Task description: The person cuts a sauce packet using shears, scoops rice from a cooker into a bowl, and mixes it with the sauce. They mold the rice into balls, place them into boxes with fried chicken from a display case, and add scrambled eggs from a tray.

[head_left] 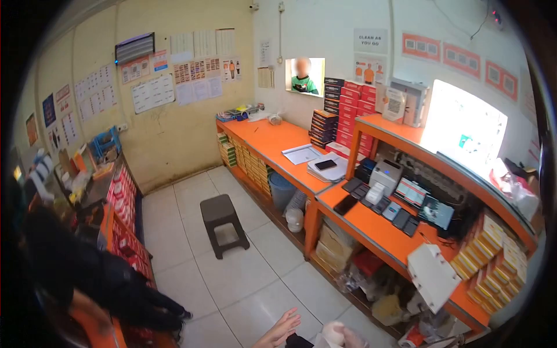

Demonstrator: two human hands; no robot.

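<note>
Nearest the camera, at the bottom edge, the wearer's two hands are showing, partly cut off by the frame. Left hand [282, 327] is reaching up and inward, opening flat with fingers extending, holding nothing that shows. Right hand [353, 338], just beside it, is curling round a pale rounded thing [332, 333]; blur is hiding the detail, so cannot tell what it is. A dark sleeve [297, 341] is showing between the hands. Tiled floor [267, 290] is lying beyond both; a dark stool [217, 211] is standing on it, ahead and left of the hands. To their right an orange counter [371, 223] is running away towards the far corner. On its near end, right of the hands, a white panel [434, 277] is lying beside stacked yellow boxes [493, 255]. Farther ahead, a row of phones [391, 210] is resting before a pale machine [387, 174]. Beyond these, an open notebook [301, 153] is lying near a dark phone [326, 165] set on papers, with red boxes [348, 116] stacking up behind. Well left of the hands, a person in dark clothing [69, 255] is standing by another counter; far ahead, a person in green [303, 84] is showing through a wall opening.
</note>
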